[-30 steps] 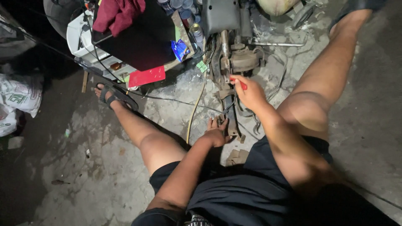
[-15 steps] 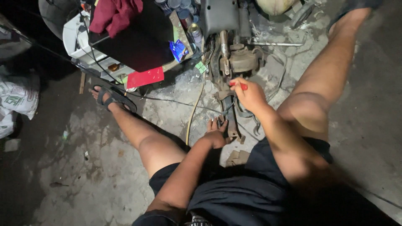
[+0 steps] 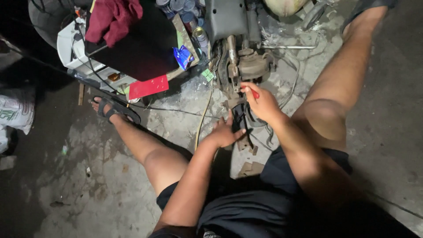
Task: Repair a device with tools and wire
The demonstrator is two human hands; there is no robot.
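Observation:
I sit on a concrete floor with my legs spread around a greasy metal machine assembly. My right hand is closed on a red-handled tool and holds it against the lower part of that assembly. My left hand rests with fingers spread on dark cables and black parts lying just below the assembly. The tool's tip is hidden behind my fingers.
A black box with a red cloth on it stands at the upper left, over a white casing. Several cans, a blue packet, a red card and a yellow hose lie nearby. My sandalled left foot is at left.
My right hand with the red tool stays at the assembly with only slight shifts. My left hand keeps its place on the dark parts.

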